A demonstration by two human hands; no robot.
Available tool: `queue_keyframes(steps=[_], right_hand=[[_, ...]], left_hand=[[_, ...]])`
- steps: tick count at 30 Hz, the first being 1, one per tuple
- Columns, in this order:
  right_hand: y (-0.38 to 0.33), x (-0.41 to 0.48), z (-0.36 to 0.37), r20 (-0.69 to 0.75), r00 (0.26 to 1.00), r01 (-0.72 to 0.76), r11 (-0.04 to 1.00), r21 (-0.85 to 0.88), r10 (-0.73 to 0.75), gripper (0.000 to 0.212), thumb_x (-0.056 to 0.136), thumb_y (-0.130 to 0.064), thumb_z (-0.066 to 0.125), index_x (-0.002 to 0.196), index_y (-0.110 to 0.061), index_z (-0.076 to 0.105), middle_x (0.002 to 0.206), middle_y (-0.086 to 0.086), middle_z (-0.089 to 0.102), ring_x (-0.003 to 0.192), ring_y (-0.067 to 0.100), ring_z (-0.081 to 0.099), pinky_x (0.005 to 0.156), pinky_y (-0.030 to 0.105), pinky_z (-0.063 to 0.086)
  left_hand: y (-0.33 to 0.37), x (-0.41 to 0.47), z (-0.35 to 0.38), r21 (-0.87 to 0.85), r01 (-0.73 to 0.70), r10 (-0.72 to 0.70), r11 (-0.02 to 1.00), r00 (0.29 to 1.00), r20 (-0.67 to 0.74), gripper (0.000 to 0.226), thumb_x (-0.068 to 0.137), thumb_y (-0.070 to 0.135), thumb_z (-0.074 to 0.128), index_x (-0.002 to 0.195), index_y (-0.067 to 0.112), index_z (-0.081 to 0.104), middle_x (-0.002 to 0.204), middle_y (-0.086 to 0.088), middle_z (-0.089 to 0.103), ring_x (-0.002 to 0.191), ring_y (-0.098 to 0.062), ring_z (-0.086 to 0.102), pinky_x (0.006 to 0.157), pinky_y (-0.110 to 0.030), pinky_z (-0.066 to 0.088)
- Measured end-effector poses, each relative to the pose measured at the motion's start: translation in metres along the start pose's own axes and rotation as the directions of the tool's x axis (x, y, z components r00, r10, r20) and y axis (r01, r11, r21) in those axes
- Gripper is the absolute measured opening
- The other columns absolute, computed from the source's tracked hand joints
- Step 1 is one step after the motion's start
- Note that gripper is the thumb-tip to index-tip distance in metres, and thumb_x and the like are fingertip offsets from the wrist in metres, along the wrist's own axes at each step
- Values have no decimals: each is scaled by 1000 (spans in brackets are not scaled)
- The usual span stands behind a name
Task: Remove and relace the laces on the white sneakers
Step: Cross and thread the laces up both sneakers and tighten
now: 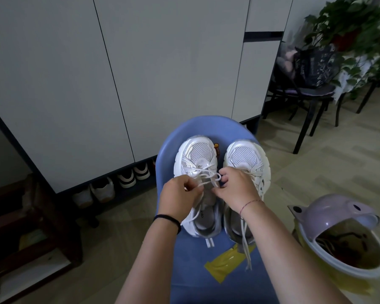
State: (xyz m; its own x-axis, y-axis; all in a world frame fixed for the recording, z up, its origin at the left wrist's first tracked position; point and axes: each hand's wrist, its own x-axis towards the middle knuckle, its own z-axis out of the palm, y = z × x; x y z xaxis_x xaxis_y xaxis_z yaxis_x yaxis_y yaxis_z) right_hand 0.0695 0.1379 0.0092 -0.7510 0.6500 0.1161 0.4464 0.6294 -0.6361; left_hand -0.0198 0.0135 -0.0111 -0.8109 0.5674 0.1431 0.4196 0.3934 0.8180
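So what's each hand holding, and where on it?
Both pinch the lace of the left-side sneaker, midway up the lacing: left hand a strand, right hand the loop.

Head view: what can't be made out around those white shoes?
- Head view, upper eyelets of the left sneaker: hidden behind the left hand and right hand, both pinching the lace.
- Tongue of the right sneaker: covered by the right hand.
- The shoes under the cabinet: too dark and small.
- Contents of the bin: dim, blurred.
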Motion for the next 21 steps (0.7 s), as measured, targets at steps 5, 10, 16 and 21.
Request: queue_keyframes(steps=[5, 10, 16, 21], right_hand=[[2, -1, -2, -7, 1000, -5, 998, 63, 5, 25, 79, -13, 73, 103, -12, 67, 85, -4, 61, 88, 20, 64, 85, 35, 52], [3, -1, 1, -30, 1000, -3, 997, 78, 6, 17, 77, -13, 74, 93, -14, 70, 88, 0, 68, 84, 19, 64, 83, 37, 54], [1, -4, 2, -34, 999, 0, 997, 75, 3, 17, 77, -13, 75, 92, -13, 69, 87, 0, 68, 82, 19, 64, 82, 39, 55], [2, -7, 1, -42, 999, 18, 997, 79, -15, 18, 79, -9, 73, 96, -12, 69, 91, 1, 67, 86, 19, 64, 84, 37, 54]], left_hand=[[1, -12, -18, 12, 11, -15, 1000, 946, 323, 18, 79, 15, 78, 65, 13, 67, 57, 10, 61, 52, 2, 51, 57, -11, 44], [3, -20, -24, -36, 68, -43, 997, 880, 473, 26, 82, 24, 77, 59, 16, 67, 59, 5, 62, 56, -2, 53, 59, -12, 44], [2, -15, -1, 83, 165, -166, 983, 986, 7, 43, 85, 50, 66, 67, 16, 47, 64, 3, 51, 56, -12, 42, 55, -26, 34], [0, -10, 14, 149, 171, -162, 974, 985, -65, 46, 75, 54, 73, 72, 19, 44, 80, 1, 54, 61, -13, 46, 53, -26, 32]])
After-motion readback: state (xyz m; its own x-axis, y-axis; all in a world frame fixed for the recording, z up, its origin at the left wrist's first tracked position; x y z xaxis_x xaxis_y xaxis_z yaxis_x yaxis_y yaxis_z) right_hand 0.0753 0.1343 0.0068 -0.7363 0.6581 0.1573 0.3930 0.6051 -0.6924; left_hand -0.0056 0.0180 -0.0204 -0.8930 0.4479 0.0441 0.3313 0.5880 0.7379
